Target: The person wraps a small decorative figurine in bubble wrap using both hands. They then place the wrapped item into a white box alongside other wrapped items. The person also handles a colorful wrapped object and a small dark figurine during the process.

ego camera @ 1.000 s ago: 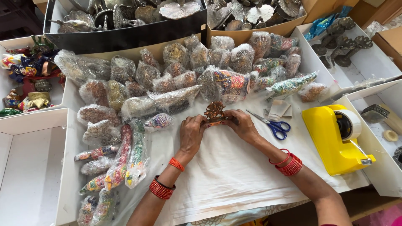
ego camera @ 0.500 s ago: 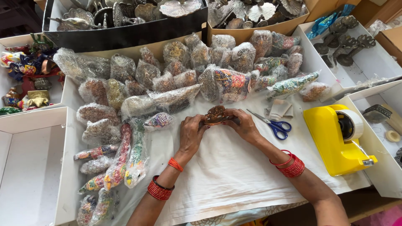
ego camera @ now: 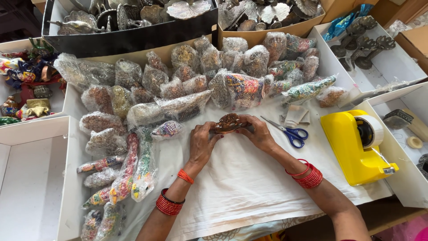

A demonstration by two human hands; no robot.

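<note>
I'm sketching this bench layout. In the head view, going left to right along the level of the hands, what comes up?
Empty white box → wrapped figurines → left hand → brown carved piece → right hand → blue-handled scissors → yellow tape dispenser.

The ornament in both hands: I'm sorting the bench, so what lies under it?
Under the brown ornament only white cloth shows. Left hand and right hand hide its underside.
</note>
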